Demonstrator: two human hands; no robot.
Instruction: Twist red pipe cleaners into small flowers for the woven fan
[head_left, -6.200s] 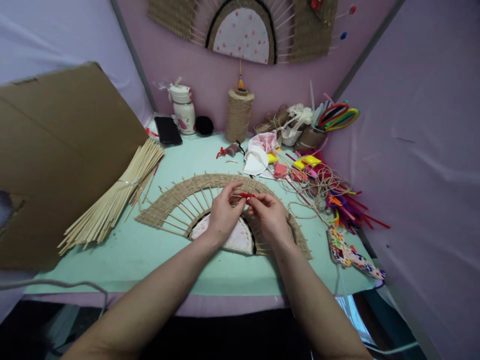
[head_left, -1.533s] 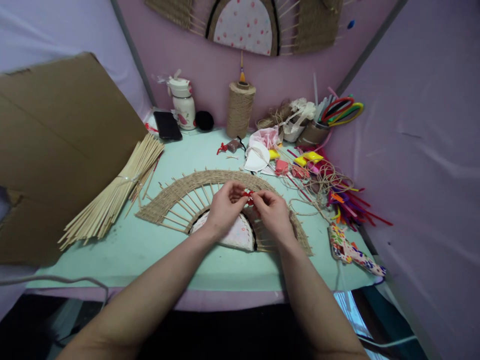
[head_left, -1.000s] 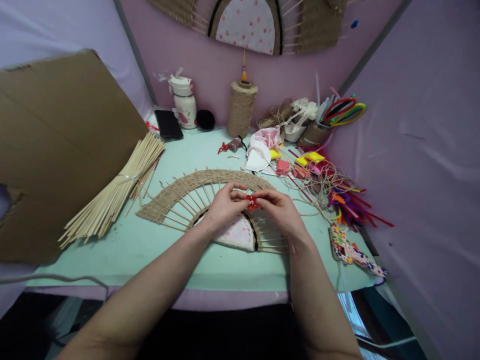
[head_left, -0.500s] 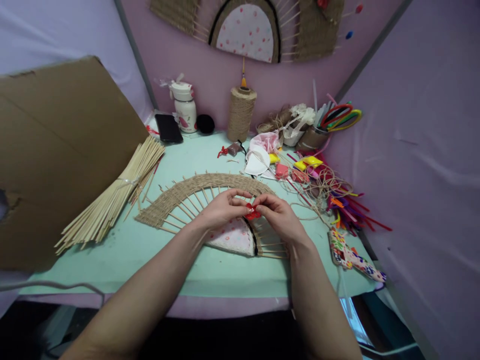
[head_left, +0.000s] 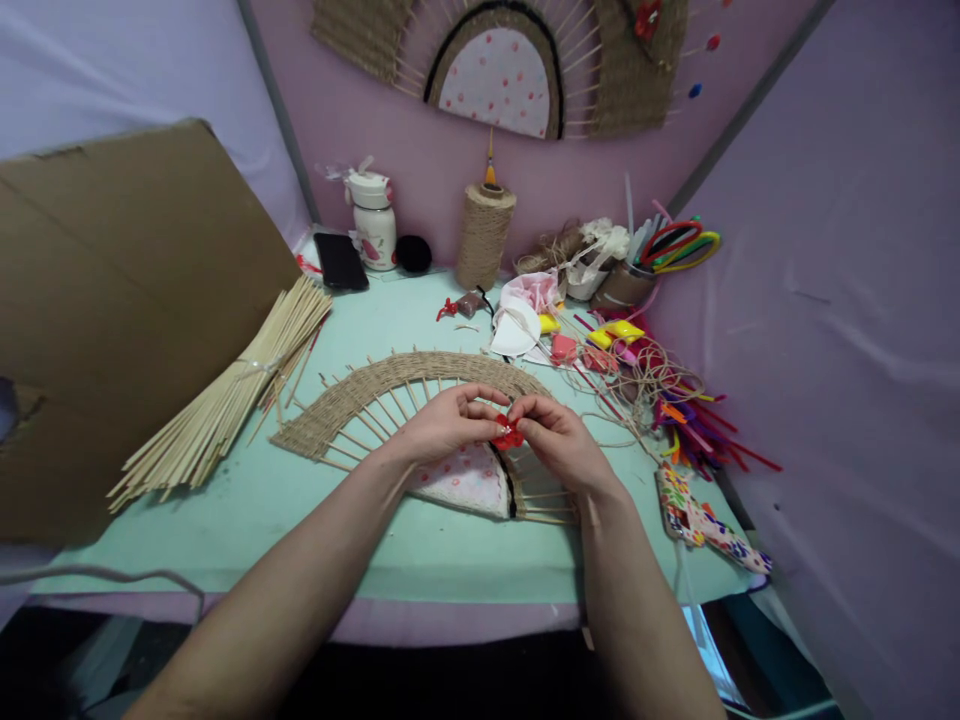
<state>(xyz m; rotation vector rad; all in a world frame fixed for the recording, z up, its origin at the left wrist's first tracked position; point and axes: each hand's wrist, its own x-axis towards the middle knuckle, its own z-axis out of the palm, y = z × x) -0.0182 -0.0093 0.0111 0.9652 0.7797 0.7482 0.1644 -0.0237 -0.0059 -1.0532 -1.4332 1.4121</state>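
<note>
Between both sets of fingertips is a small red flower [head_left: 508, 433] with a whitish centre. My left hand [head_left: 457, 425] pinches its left side, and my right hand [head_left: 553, 432] pinches its right side; both are closed. Below them a fan-shaped piece of twine woven over thin sticks [head_left: 360, 390] lies on the table. Its inner half-circle [head_left: 465, 485] is white with pinkish spots and has a black edge. My hands and wrists cover the fan's middle and part of its right side.
A bundle of thin sticks [head_left: 232, 390] leans by a cardboard sheet [head_left: 135, 300] at left. A twine spool [head_left: 484, 235], bottle [head_left: 373, 225] and phone [head_left: 340, 262] stand or lie at the back. Tangled twine and pipe cleaners [head_left: 697, 420] and a flower-patterned glue gun [head_left: 705, 525] lie right.
The red flower has turned slightly between my fingers and shows more of its face. The whole view has shifted a little downward; my hands stay over the fan.
</note>
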